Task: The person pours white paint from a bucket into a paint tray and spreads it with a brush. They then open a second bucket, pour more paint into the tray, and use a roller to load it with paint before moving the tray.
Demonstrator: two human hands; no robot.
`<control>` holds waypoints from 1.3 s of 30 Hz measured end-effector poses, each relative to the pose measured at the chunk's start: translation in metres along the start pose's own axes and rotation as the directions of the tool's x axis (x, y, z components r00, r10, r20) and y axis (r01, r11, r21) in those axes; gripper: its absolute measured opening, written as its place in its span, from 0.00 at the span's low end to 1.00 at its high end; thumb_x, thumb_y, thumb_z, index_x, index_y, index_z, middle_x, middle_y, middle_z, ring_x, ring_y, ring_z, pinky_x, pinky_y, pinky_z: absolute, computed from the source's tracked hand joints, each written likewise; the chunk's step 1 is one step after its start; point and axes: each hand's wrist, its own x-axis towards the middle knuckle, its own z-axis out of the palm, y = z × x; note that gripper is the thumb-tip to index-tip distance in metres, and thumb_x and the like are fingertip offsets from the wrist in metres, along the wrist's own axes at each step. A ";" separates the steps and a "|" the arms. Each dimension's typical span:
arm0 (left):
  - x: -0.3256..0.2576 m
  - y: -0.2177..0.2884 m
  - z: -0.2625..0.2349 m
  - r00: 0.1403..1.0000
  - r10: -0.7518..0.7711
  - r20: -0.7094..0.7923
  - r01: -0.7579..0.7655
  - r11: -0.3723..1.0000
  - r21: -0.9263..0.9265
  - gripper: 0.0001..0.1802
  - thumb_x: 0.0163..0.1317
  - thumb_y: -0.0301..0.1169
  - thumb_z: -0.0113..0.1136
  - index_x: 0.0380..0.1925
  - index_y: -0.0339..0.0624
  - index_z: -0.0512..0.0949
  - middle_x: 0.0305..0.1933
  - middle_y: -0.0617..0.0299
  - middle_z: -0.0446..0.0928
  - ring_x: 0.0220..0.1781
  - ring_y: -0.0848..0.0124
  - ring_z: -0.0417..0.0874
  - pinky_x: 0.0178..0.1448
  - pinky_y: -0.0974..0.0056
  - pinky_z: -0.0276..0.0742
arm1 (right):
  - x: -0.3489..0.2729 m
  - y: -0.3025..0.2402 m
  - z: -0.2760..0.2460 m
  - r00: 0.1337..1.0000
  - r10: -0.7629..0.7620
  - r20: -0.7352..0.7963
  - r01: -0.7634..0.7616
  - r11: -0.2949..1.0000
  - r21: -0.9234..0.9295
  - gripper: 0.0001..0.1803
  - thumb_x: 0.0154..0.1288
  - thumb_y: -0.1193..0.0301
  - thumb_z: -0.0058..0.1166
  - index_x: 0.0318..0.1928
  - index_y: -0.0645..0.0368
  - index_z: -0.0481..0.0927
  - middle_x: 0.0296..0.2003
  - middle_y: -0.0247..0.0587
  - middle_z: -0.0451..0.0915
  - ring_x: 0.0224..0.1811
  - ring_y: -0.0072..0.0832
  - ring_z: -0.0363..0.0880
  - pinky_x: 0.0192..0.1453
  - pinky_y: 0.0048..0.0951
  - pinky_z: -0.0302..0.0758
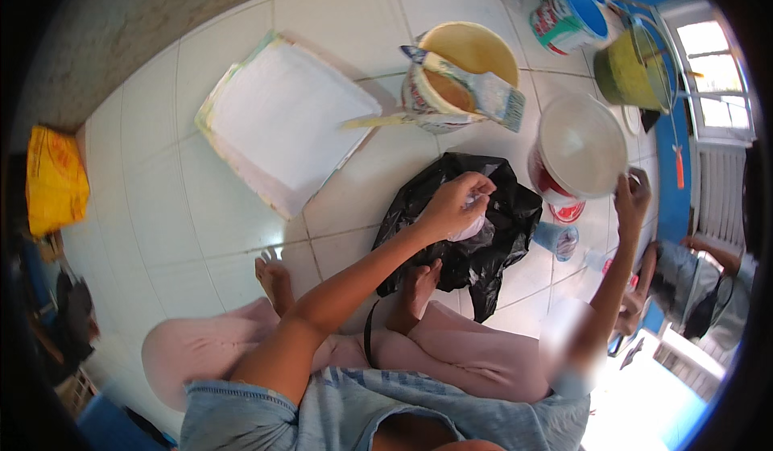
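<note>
Head camera is looking down on a seated person, a black bag (503, 246) lying on the tiles before them. Far to the left of the black bag, a yellow bag (56, 181) is standing. Nearer on that side, beyond the black bag, a white panel (282, 121) is lying askew. The left hand (455, 207) is hovering over the black bag, its fingers closing around a pale, thin pouch (469, 227); what the pouch contains is not showing. Straight beyond the black bag, a bucket (481, 44) is standing, a brush (489, 93) resting across its mouth. Right of the black bag, a cup (554, 240) is lying close by, and a little farther off a tub (580, 151) is facing its mouth upward. The right hand (634, 197) is apparently pinching the tub's rim on the side away from the black bag. Far right of the black bag, another person (696, 290) is sitting. The step in hand seems to be managing pouch and tub together; the next move is probably calling for a steady rim grip and a gentle hold on the thin plastic.
</note>
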 end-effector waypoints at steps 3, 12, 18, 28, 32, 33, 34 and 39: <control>-0.001 -0.016 0.007 1.000 0.018 0.020 -0.015 0.990 -0.137 0.16 0.66 0.26 0.53 0.53 0.40 0.72 0.54 0.56 0.77 0.58 0.66 0.77 0.63 0.63 0.70 | -0.022 -0.042 -0.024 0.999 -0.008 -0.032 0.007 0.999 -0.041 0.08 0.65 0.72 0.54 0.42 0.62 0.74 0.19 0.26 0.71 0.18 0.10 0.63 0.19 0.17 0.57; -0.012 -0.003 -0.015 0.935 -0.106 0.338 0.286 0.788 -0.546 0.31 0.69 0.40 0.52 0.70 0.51 0.59 0.73 0.62 0.58 0.73 0.67 0.57 0.74 0.58 0.54 | -0.105 -0.148 -0.043 1.000 -0.017 -0.021 0.020 0.992 0.126 0.04 0.63 0.80 0.49 0.37 0.58 0.71 0.20 0.25 0.72 0.15 0.09 0.60 0.16 0.15 0.51; -0.057 -0.004 -0.077 0.835 -0.141 0.532 0.488 0.638 -0.596 0.39 0.68 0.54 0.49 0.74 0.54 0.51 0.75 0.61 0.52 0.76 0.64 0.50 0.73 0.40 0.48 | -0.154 -0.205 0.034 0.986 0.056 0.158 -0.077 0.988 0.131 0.05 0.61 0.79 0.52 0.37 0.61 0.70 0.19 0.33 0.77 0.12 0.11 0.62 0.13 0.16 0.53; -0.125 -0.042 -0.115 0.879 -0.283 0.383 0.469 0.371 -0.802 0.34 0.71 0.50 0.47 0.69 0.42 0.58 0.69 0.58 0.65 0.68 0.68 0.67 0.70 0.58 0.64 | -0.163 -0.252 0.137 0.895 -0.007 0.446 -0.131 0.952 0.278 0.11 0.64 0.80 0.55 0.41 0.60 0.66 0.16 0.34 0.74 0.10 0.15 0.66 0.13 0.17 0.60; -0.132 -0.057 -0.122 0.889 -0.298 0.348 0.434 0.306 -0.847 0.31 0.71 0.47 0.48 0.66 0.39 0.62 0.66 0.57 0.68 0.65 0.68 0.72 0.68 0.61 0.69 | -0.160 -0.260 0.161 0.869 -0.012 0.494 -0.134 0.956 0.260 0.13 0.63 0.78 0.58 0.41 0.60 0.65 0.15 0.34 0.73 0.10 0.16 0.67 0.13 0.17 0.63; -0.133 -0.063 -0.123 0.894 -0.293 0.339 0.421 0.291 -0.859 0.31 0.71 0.47 0.49 0.66 0.39 0.63 0.65 0.57 0.68 0.64 0.68 0.73 0.67 0.61 0.70 | -0.159 -0.261 0.165 0.862 -0.024 0.506 -0.120 0.961 0.250 0.14 0.63 0.78 0.58 0.41 0.60 0.65 0.15 0.34 0.74 0.10 0.17 0.69 0.14 0.17 0.64; -0.133 -0.074 -0.121 0.899 -0.272 0.344 0.422 0.324 -0.847 0.31 0.71 0.50 0.46 0.66 0.42 0.62 0.65 0.59 0.69 0.64 0.69 0.73 0.66 0.59 0.71 | -0.159 -0.266 0.169 0.860 -0.021 0.510 -0.117 0.964 0.238 0.14 0.63 0.78 0.59 0.41 0.60 0.65 0.15 0.35 0.74 0.11 0.17 0.69 0.14 0.17 0.64; -0.137 -0.081 -0.129 0.919 -0.286 0.271 0.377 0.434 -0.818 0.31 0.72 0.53 0.41 0.66 0.47 0.63 0.62 0.61 0.72 0.60 0.69 0.75 0.61 0.57 0.75 | -0.159 -0.276 0.192 0.833 0.008 0.554 -0.132 0.974 0.184 0.15 0.63 0.76 0.60 0.41 0.61 0.65 0.16 0.38 0.77 0.11 0.18 0.71 0.14 0.18 0.65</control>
